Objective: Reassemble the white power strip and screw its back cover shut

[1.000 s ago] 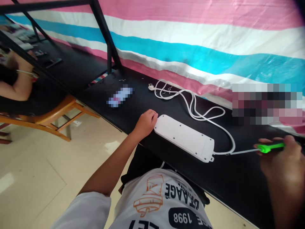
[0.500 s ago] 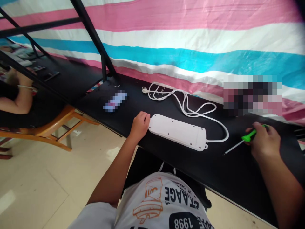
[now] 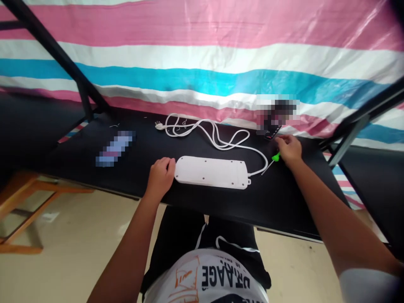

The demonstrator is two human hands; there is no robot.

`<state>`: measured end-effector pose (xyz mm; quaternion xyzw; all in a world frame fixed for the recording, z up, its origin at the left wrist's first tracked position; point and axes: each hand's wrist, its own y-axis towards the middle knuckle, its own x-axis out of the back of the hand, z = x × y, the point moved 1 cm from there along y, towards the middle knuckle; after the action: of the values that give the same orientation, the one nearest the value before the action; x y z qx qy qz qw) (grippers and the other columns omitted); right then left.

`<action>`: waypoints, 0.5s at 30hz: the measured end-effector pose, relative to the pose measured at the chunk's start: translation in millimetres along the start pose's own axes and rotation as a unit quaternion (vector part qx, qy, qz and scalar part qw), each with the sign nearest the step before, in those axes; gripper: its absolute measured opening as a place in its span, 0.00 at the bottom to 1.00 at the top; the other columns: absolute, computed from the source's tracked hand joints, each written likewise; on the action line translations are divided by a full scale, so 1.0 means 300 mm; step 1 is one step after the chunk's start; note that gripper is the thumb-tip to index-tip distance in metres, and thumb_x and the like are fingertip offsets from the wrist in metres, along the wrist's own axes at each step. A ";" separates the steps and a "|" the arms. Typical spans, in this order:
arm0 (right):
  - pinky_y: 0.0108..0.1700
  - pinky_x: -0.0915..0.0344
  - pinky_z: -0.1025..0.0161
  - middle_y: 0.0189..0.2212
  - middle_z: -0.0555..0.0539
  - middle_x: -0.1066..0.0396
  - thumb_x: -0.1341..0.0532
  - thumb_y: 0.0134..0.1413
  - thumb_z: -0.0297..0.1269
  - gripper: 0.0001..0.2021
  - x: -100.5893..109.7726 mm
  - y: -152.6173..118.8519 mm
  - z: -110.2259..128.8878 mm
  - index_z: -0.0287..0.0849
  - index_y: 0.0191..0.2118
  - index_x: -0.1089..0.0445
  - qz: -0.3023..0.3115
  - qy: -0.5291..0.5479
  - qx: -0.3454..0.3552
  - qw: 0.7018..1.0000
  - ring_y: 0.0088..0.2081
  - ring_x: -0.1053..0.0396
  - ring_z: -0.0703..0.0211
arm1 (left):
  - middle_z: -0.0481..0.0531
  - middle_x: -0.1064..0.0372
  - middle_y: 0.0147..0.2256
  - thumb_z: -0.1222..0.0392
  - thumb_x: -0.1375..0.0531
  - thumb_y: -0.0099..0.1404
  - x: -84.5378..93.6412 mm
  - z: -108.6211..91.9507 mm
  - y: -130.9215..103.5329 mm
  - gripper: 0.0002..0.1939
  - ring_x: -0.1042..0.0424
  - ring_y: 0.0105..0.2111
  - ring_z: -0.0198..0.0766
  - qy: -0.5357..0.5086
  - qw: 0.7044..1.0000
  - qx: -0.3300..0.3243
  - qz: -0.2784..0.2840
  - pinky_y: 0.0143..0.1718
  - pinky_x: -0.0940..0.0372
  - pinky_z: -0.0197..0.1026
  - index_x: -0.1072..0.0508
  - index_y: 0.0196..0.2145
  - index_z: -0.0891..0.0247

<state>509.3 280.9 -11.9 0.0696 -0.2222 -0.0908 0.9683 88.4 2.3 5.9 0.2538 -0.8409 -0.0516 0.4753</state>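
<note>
A white power strip (image 3: 211, 171) lies on the black table with its screw-dotted underside up. Its white cable (image 3: 217, 134) is loosely looped behind it, ending in a plug (image 3: 160, 126). My left hand (image 3: 161, 176) rests at the strip's left end, fingers curled together; what they grip, if anything, is hidden. Off the strip's right end, my right hand (image 3: 288, 149) is beside a screwdriver with a green handle (image 3: 275, 157), its thin shaft pointing down-left on the table. The handle is partly under the hand, and its fingers reach toward a dark, partly pixelated object (image 3: 274, 126).
A pixelated bluish object (image 3: 115, 148) lies on the table's left part. Dark metal frame bars (image 3: 59, 52) slant at both sides. A striped plastic sheet (image 3: 202, 59) hangs behind the table. A wooden chair (image 3: 28, 210) stands at the lower left.
The view has turned to the right. My right hand has moved back toward the dark object, and the screwdriver has come down nearer the cable. My left hand stays at the strip's end.
</note>
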 end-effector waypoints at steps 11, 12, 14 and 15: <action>0.22 0.41 0.62 0.17 0.53 0.34 0.35 0.47 0.44 0.10 -0.067 0.114 0.013 0.43 0.27 0.30 0.000 0.103 0.026 0.994 0.19 0.36 0.62 | 0.54 0.25 0.36 0.50 0.51 0.73 0.005 0.010 0.001 0.17 0.28 0.41 0.48 -0.007 1.000 0.025 0.016 0.44 0.39 0.48 0.28 0.33 0.59; 0.22 0.41 0.62 0.17 0.53 0.34 0.35 0.48 0.44 0.10 -0.064 0.113 0.015 0.43 0.28 0.30 0.002 0.110 0.030 0.993 0.19 0.37 0.62 | 0.54 0.25 0.36 0.50 0.50 0.73 0.003 0.010 0.004 0.17 0.28 0.40 0.48 -0.009 0.999 0.028 0.016 0.44 0.38 0.48 0.28 0.33 0.59; 0.22 0.41 0.62 0.17 0.53 0.35 0.37 0.49 0.46 0.11 -0.057 0.112 0.018 0.43 0.31 0.29 0.002 0.128 0.037 0.991 0.18 0.37 0.61 | 0.54 0.25 0.37 0.50 0.50 0.73 -0.003 0.007 0.015 0.17 0.27 0.41 0.47 -0.012 0.999 0.032 0.015 0.44 0.38 0.47 0.28 0.33 0.59; 0.22 0.41 0.62 0.17 0.53 0.35 0.39 0.50 0.47 0.12 -0.055 0.112 0.018 0.42 0.33 0.29 0.002 0.136 0.041 0.990 0.18 0.38 0.61 | 0.54 0.25 0.37 0.50 0.50 0.73 -0.004 0.004 0.022 0.17 0.27 0.41 0.47 -0.013 0.999 0.034 0.016 0.43 0.37 0.47 0.27 0.34 0.59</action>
<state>497.2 316.4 -8.0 0.1200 -0.0923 -0.0691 0.9861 85.3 8.3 6.4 0.2556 -0.8521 -0.0188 0.4563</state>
